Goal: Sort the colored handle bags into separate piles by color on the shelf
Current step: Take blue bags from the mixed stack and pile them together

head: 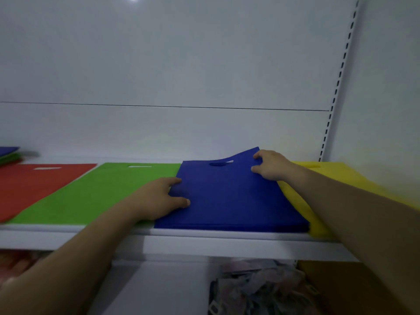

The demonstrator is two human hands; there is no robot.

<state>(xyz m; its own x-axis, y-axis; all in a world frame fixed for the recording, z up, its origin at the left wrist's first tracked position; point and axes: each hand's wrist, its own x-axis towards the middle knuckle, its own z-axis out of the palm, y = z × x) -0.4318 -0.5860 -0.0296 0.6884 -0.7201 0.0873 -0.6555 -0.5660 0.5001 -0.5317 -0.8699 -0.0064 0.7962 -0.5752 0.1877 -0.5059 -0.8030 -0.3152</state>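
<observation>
My left hand sits at the near left edge of the blue pile. The thumb lies flat on top of the blue cloth and the fingers are bent against the pile's side. I cannot tell whether they hook under it or only press on it.

My right hand is at the pile's far right corner, fingers curled. It pinches the top blue bag between thumb and fingertips, and that corner is raised off the bags below, near the handle slot. The rest of the pile lies flat between my two hands, with its near edge flush with the lip of the shelf.

Just beyond my left fingers, touching the blue, is the green pile. Past that lies the red pile. Under my right wrist and outward from it spreads the yellow pile, its edge tucked against the blue.

Far off past my left hand, at the back of the shelf, sits a small mixed stack showing blue, green and red layers.

Behind my fingers rises the white back panel, with a slotted upright above my right hand.

Below my arms are a blurred heap and a brown box.
</observation>
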